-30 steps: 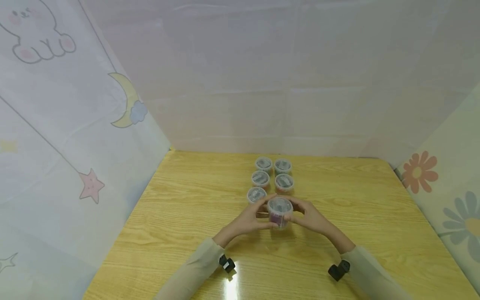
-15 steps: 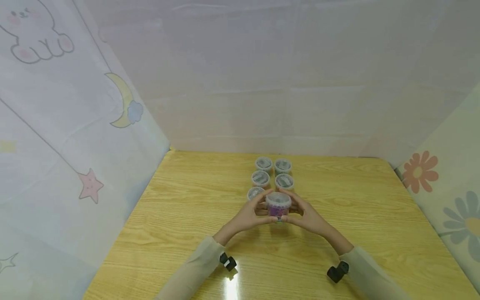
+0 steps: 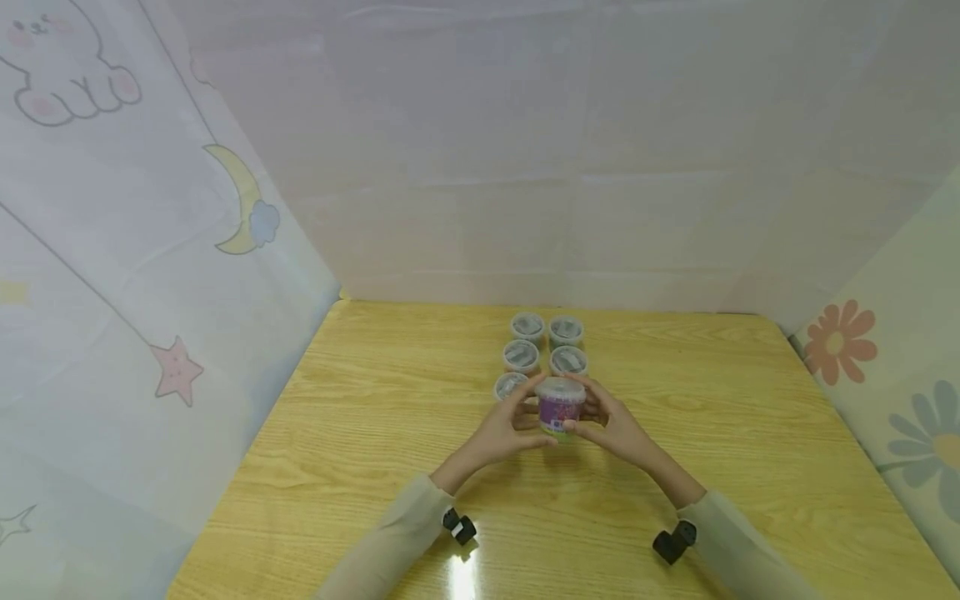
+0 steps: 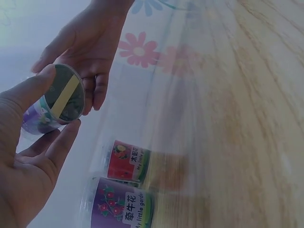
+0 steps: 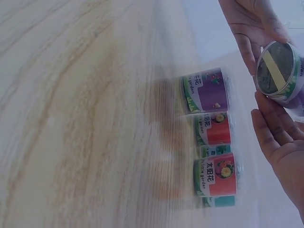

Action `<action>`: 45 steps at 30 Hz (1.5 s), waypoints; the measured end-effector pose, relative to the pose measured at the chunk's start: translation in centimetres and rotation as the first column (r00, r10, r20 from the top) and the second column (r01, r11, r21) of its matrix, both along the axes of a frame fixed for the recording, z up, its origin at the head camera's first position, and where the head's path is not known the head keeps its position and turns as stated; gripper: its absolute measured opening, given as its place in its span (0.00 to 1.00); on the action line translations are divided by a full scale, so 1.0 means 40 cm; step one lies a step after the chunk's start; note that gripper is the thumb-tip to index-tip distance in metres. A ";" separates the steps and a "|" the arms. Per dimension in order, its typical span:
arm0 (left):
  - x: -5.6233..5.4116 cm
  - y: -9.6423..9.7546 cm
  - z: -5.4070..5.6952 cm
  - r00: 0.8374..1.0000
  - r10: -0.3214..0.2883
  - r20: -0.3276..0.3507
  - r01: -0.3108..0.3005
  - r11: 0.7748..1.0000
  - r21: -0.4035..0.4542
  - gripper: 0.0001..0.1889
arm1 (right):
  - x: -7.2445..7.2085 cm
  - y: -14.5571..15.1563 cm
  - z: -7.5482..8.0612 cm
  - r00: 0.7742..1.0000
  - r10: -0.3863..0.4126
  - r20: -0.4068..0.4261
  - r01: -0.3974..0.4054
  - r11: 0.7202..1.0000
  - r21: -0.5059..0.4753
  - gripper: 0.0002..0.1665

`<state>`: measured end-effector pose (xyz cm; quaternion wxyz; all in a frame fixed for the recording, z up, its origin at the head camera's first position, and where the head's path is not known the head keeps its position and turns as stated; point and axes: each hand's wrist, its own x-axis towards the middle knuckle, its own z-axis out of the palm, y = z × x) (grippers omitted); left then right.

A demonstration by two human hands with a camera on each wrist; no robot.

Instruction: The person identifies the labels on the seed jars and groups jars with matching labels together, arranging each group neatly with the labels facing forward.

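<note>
A small lidded planting cup [image 3: 560, 408] with a purple label is held up off the table between both hands. The left hand [image 3: 495, 432] grips its left side, thumb near the lower front. On the opposite side, the right hand [image 3: 621, 433] grips it with the thumb against the label. In the left wrist view the cup's underside [image 4: 66, 92] shows dark with a pale strip across it. Beyond the hands, similar cups stand in two columns, among them a purple-labelled cup [image 4: 118, 204] and a red-labelled cup [image 5: 216, 175].
The cups stand on a wood-grain table [image 3: 360, 400], the nearest left cup [image 3: 510, 384] close to the left fingers. A pale cloth backdrop [image 3: 465, 192] rises behind the table, with printed cloth at both sides.
The held cup has tilted, so its purple label faces the head camera more and its lid top less. It has risen slightly in the head view. Both hands keep their hold.
</note>
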<state>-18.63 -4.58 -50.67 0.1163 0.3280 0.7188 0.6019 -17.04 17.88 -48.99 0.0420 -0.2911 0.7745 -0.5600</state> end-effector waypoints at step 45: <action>-0.021 -0.005 0.031 0.996 0.022 0.089 -0.023 1.000 0.016 0.45 | -0.030 0.022 -0.061 0.998 -0.006 0.064 0.014 0.993 -0.121 0.49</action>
